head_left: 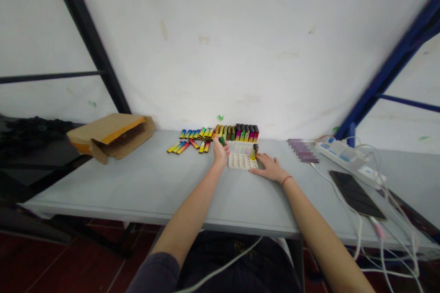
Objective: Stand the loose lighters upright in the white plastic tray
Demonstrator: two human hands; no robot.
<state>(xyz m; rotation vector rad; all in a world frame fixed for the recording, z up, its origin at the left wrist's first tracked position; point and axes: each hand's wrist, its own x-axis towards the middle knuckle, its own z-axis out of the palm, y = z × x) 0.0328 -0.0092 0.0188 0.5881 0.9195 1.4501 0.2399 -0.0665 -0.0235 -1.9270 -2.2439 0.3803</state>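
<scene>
A white tray [240,161] with rows of round holes lies on the grey table, and one yellow lighter-like tube with a dark top [253,152] stands at its right back corner. My left hand [220,151] is closed round a small green-and-dark item [222,141] just left of the tray. Fingers spread, my right hand [270,167] rests against the tray's right edge. Behind the tray stand rows of coloured tubes with dark tops [246,132]. Flat colourful sleeves [179,147] lie to the left of my left hand.
An open cardboard box [110,132] lies at the table's left. On the right are a blurred phone-like item [303,150], a white power strip [354,162], a black phone [356,194] and white cables. A white wall [220,46] rises behind the table.
</scene>
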